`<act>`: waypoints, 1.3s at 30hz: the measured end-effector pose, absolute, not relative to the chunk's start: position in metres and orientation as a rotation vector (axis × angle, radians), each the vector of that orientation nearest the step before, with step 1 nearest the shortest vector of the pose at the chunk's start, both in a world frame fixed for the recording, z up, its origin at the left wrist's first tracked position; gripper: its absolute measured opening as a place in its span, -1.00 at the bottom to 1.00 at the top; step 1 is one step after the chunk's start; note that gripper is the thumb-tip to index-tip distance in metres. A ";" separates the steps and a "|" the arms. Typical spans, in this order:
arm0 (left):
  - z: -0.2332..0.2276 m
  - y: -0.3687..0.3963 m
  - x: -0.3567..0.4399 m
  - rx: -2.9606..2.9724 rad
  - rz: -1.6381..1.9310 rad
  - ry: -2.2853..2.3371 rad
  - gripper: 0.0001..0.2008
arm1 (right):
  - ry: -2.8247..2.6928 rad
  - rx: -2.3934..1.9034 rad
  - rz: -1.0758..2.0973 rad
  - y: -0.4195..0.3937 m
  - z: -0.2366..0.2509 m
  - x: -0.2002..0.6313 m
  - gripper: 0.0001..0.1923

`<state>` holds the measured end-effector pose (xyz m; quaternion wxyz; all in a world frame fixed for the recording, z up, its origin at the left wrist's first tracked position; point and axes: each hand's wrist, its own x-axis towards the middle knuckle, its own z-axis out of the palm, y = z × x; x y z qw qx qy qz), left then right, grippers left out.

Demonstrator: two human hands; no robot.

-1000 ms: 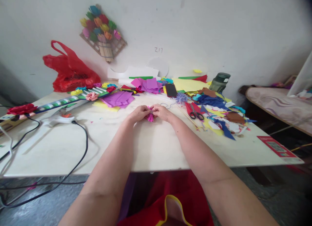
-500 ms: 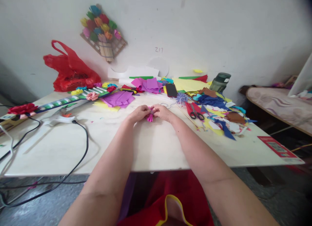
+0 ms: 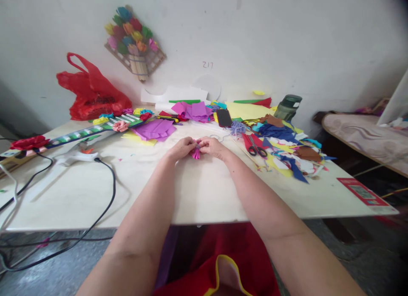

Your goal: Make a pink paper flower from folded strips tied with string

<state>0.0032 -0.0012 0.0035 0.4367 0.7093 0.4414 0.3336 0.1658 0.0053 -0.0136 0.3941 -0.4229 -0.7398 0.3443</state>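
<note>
Between my two hands, over the middle of the table, is a small piece of pleated pink paper (image 3: 196,153), its lower end fanned out toward me. My left hand (image 3: 182,149) pinches it from the left side. From the right, the fingers of my right hand (image 3: 211,147) are closed on it too. The fingers cover its middle and upper part. Just beyond my right hand lies a ball of lilac yarn (image 3: 237,127), with a loose strand trailing toward my fingers. Scissors (image 3: 256,146) with dark handles rest on red paper to the right.
A white glue gun (image 3: 79,155) with a black cord lies left. Behind it are a flower-decorated strip (image 3: 86,132) and a red plastic bag (image 3: 92,92). Purple paper sheets (image 3: 156,129), a phone (image 3: 224,118), a green bottle (image 3: 288,108) and paper scraps (image 3: 280,134) line the back and right.
Both hands stay in nearly the same place with the pink paper. Its fanned lower end looks slightly turned and bunched closer together.
</note>
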 end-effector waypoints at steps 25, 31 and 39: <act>-0.008 0.009 0.002 1.744 0.852 1.034 -0.79 | -1.927 -1.462 0.673 -0.004 0.002 0.169 -0.91; -0.009 0.011 0.001 1.784 0.846 1.047 -0.79 | -1.836 -1.427 1.038 -0.004 0.005 0.172 -0.85; -0.012 0.012 0.001 1.736 0.857 1.016 -0.80 | -1.784 -1.316 1.045 -0.006 0.004 0.172 -0.86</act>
